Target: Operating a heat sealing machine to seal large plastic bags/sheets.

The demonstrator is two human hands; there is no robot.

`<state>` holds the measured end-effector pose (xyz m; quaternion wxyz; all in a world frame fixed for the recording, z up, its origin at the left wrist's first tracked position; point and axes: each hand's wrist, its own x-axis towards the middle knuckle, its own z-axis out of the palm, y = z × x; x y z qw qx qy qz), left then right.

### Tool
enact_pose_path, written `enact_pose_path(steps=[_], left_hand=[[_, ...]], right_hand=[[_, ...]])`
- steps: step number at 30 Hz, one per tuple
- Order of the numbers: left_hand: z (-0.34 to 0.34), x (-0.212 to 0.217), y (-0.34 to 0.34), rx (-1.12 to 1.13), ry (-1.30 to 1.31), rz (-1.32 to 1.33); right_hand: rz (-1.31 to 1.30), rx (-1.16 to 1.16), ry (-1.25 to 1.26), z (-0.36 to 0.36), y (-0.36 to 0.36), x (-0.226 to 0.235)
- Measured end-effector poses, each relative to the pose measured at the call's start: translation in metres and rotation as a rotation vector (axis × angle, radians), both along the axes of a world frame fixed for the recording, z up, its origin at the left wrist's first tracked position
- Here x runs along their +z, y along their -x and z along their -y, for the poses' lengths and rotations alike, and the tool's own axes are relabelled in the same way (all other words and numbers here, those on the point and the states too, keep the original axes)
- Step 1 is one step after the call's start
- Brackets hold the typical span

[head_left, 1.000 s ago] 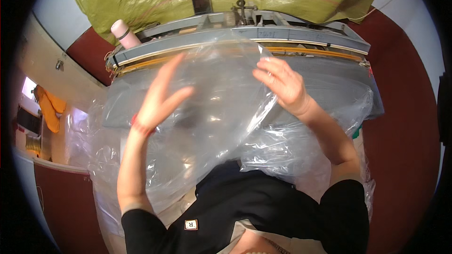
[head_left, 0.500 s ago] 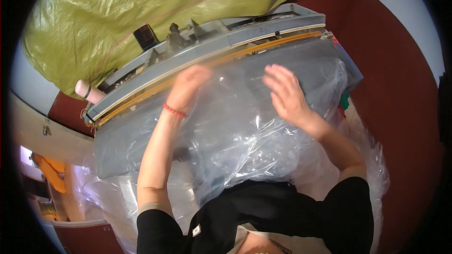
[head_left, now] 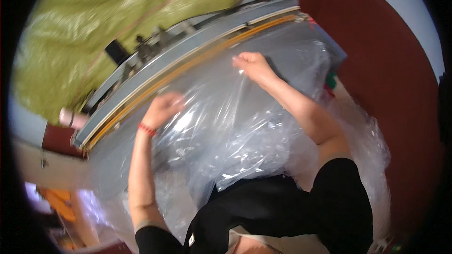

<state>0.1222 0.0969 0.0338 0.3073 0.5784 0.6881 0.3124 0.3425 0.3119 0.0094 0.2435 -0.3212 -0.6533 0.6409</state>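
Observation:
Clear plastic film (head_left: 254, 134) lies in shiny folds over a grey-covered work surface (head_left: 278, 42) and hangs down towards my body. My right hand (head_left: 254, 66) has its fingers pinched on the film, and taut creases run down from the fingertips. To the left and nearer to me, my left hand (head_left: 165, 108), with a red bead bracelet (head_left: 147, 129) at its wrist, hovers over the film. Its fingers look bent but are smeared by motion, so a hold on the film cannot be made out.
Beyond the surface runs a long grey metal frame (head_left: 202, 42) with an orange strip (head_left: 188, 68) along it. A dark phone-like thing (head_left: 116, 52) and a pink bottle (head_left: 73, 118) stand by it. Yellow-green woven sheeting (head_left: 94, 19) bulges behind. Reddish-brown floor (head_left: 376, 80) lies at the right.
My right hand has moved left and up in the picture, its fingers going from spread to pinched on the film. The left hand has come down and left. The whole view has turned and shifted.

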Motion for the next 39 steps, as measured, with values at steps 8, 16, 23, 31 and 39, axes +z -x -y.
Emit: enact_pose_path(steps=[8, 16, 23, 31, 39], left_hand=[[0.054, -0.037, 0.039, 0.189, 0.188, 0.189], [0.075, -0.024, 0.053, 0.225, 0.218, 0.164], [0.184, -0.003, 0.096, 0.383, 0.289, -0.006], [0.186, 0.004, 0.117, 0.471, 0.062, -0.028], [0.180, -0.080, 0.136, 0.780, -0.135, -0.196]], right_hand=[[0.785, -0.690, -1.128, -0.122, -0.141, -0.050], [0.800, -0.931, -1.053, -0.189, -0.180, -0.059], [1.026, -0.840, -0.941, -0.189, -0.152, -0.063], [0.680, -0.783, -1.020, -0.217, -0.191, -0.075], [0.019, -0.668, -0.592, -0.271, -0.234, -0.083]])
